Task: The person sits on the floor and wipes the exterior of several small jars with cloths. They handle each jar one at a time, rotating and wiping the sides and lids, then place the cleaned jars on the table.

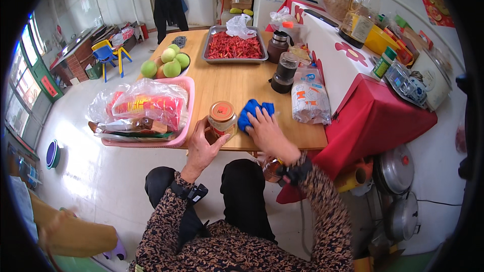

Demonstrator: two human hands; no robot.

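Observation:
A glass jar [223, 118] with a gold lid stands upright on the wooden table [230, 83] near its front edge. My left hand [202, 145] grips the jar low on its left side, thumb across the front. Just right of the jar lies a crumpled blue cloth [254, 110]. My right hand [269, 130] presses on the cloth from above, its fingers spread over it and partly hiding it. Left of the jar sits a pink plastic basket [191, 102] filled with bagged packages.
A metal tray [234, 60] of dried red chilies lies farther back. Green fruits [172, 68] fill a bowl at the left. Two dark bottles [283, 73] and a plastic-wrapped pack [311, 96] line the right side. Another person [170, 3] stands beyond the table; someone's knee [75, 230] shows lower left.

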